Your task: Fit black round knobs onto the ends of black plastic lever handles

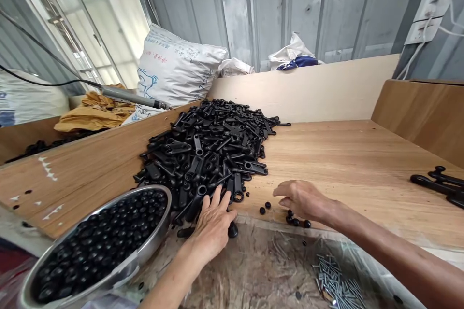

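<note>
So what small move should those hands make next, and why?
Perhaps the right hand should pick up one of the loose black balls: several lie close beside it, while the left hand is over at the near edge of the heap of black handles.

Wooden bench (326, 154), black balls (268, 205), probable handles (213, 147)

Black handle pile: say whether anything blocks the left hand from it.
Nothing visible does: the left hand is spread over the near edge of the black handle pile. The metal bowl sits off to the left.
</note>
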`<state>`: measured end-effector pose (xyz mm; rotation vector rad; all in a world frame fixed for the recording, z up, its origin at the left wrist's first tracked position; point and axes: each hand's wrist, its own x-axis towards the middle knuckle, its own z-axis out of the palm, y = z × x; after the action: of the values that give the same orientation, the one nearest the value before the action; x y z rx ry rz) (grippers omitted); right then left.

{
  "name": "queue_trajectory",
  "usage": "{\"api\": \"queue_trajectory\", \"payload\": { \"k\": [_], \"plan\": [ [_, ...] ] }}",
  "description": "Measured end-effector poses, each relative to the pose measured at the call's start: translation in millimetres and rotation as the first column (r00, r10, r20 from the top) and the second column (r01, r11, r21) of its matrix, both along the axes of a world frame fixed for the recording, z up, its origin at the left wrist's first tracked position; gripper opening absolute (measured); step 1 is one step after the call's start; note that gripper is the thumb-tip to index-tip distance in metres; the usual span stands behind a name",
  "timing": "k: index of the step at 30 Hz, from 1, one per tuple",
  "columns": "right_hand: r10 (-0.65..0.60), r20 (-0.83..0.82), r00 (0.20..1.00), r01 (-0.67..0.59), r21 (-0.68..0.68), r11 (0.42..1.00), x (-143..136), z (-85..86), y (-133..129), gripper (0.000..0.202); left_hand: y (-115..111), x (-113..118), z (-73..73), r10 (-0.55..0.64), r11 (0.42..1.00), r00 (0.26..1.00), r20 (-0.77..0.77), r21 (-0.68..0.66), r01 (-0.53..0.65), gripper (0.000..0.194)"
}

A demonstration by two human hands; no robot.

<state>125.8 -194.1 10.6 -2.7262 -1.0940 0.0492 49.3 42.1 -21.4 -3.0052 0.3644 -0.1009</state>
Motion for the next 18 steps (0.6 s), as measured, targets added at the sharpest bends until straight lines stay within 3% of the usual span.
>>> {"api": "queue_trajectory", "payload": {
  "k": [5,10,15,18],
  "plan": [
    [0.060,-0.055,0.997,-0.064,-0.064,0.996,32,-12.0,55,0.016,-2,0,2.4,-0.023,1.000,0.999,-0.030,-0.001,0.023,0.043],
    [0.046,-0.101,0.994,-0.058,-0.122,0.991,42,-15.4,93,0.014,-2,-3,2.3,-0.053,0.998,0.998,-0.024,-0.016,0.053,0.040],
    [-0.029,-0.174,0.984,0.008,-0.116,0.993,44,-20.1,98,0.006,2,-6,2.3,-0.114,0.993,0.993,0.007,-0.029,0.114,0.039],
    [-0.084,-0.248,0.965,0.084,-0.009,0.996,46,-23.8,85,0.010,1,-7,2.4,-0.152,0.987,0.985,0.077,-0.044,0.155,0.033]
  ]
}}
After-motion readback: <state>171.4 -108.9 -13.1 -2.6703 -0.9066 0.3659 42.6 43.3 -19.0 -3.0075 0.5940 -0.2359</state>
